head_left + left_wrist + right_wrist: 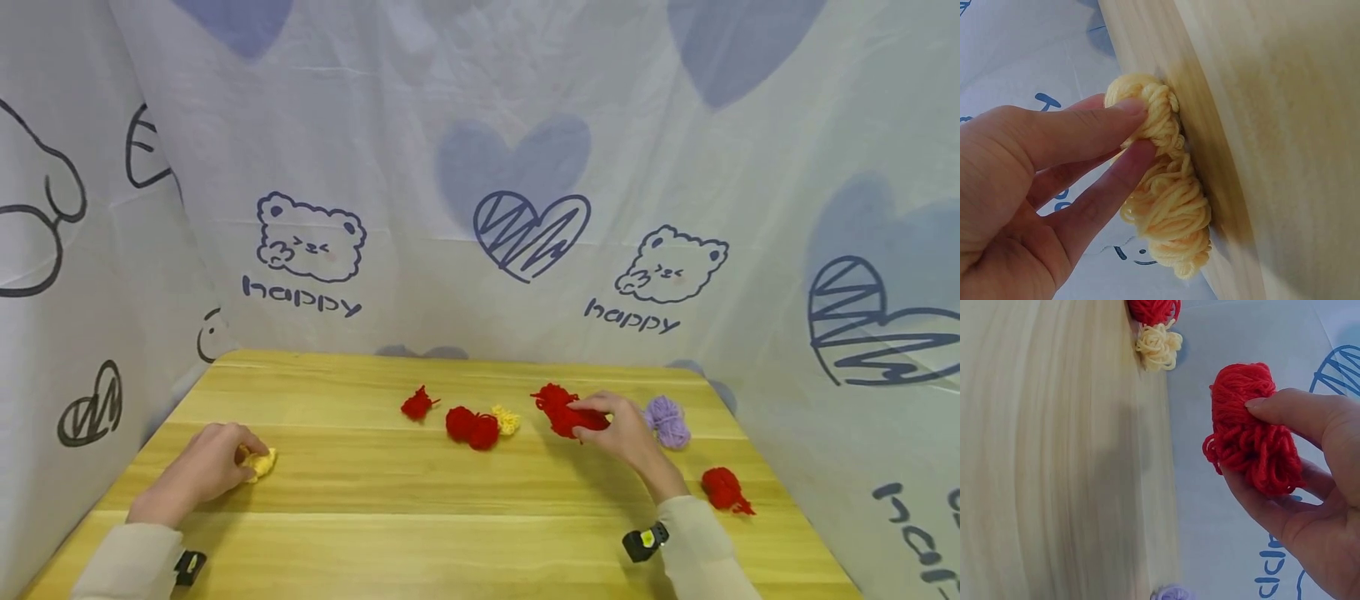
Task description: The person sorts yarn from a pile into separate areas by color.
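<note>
At the left side of the table, my left hand [201, 468] pinches a yellow yarn bundle [1169, 200] between thumb and fingers. The left wrist view shows its looped strands close to the wood; whether it touches the table I cannot tell. Toward the back right, my right hand [624, 432] grips a red yarn bundle [1247, 425] by its side, thumb on top. That bundle appears lifted above the table, with a shadow on the wood in the right wrist view. A lilac yarn bundle [667, 422] lies just beyond the right hand.
Mid-table, red yarn balls [471, 427] lie against a small yellow yarn bundle [506, 420]. A smaller red yarn piece [418, 404] sits left of them. Near the right edge of the wooden table [420, 546] is another red yarn bundle [724, 489]. Printed cloth [420, 275] hangs around the table.
</note>
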`<state>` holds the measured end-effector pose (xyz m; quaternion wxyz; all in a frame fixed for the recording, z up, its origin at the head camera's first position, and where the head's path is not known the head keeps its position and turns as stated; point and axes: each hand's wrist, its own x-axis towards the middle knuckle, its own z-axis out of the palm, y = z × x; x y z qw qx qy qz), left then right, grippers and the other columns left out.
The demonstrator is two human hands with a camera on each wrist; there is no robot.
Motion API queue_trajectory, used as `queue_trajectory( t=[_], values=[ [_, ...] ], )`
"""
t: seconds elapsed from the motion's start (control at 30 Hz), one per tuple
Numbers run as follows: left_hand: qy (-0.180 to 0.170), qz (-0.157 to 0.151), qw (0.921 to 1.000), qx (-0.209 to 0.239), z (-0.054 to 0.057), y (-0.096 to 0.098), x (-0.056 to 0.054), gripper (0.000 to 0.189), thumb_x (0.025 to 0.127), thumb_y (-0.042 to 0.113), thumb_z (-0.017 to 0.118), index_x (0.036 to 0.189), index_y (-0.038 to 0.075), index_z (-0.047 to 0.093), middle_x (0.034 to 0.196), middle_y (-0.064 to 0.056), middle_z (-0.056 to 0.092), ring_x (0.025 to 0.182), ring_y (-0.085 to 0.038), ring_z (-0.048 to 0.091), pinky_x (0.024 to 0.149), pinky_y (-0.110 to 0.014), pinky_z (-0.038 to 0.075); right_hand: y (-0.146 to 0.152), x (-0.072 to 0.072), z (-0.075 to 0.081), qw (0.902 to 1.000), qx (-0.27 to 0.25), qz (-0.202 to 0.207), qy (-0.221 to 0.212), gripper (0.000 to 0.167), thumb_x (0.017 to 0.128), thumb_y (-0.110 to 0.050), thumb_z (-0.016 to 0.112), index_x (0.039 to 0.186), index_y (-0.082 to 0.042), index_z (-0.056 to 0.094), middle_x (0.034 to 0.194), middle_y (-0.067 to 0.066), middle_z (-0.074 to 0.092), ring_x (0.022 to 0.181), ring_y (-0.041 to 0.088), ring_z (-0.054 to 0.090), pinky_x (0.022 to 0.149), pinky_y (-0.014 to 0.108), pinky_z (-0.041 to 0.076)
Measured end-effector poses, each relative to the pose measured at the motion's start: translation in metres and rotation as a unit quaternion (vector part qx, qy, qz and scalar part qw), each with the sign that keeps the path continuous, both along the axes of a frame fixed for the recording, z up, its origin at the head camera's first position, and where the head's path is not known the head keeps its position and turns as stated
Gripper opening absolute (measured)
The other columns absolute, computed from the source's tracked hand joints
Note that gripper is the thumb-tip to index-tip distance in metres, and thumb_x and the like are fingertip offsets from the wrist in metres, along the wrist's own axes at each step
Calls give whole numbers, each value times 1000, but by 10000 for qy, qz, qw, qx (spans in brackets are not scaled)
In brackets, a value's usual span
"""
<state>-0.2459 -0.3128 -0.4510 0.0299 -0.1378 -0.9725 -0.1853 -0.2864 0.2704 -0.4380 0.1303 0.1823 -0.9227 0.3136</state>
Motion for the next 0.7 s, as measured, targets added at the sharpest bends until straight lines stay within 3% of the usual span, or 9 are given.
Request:
queue_trajectory(
  t=[0.37,0.7],
  values=[
    [13,-27,10000,10,-1,-1,0,27,73,-4,86,99,5,81,100,-14,78,81,-20,65,72,-43,57,14,12,1,9999,-11,-35,104,31,80,-3,85,111,-9,80,108,12,75,106,36,69,100,59,54],
    [41,15,10000,12,-2,-1,2,27,73,-4,86,98,5,82,98,-14,78,81,-20,65,72,-43,57,23,19,5,9998,69,-90,149,31,80,-2,85,111,-6,80,112,16,76,108,39,69,99,60,54]
  ],
)
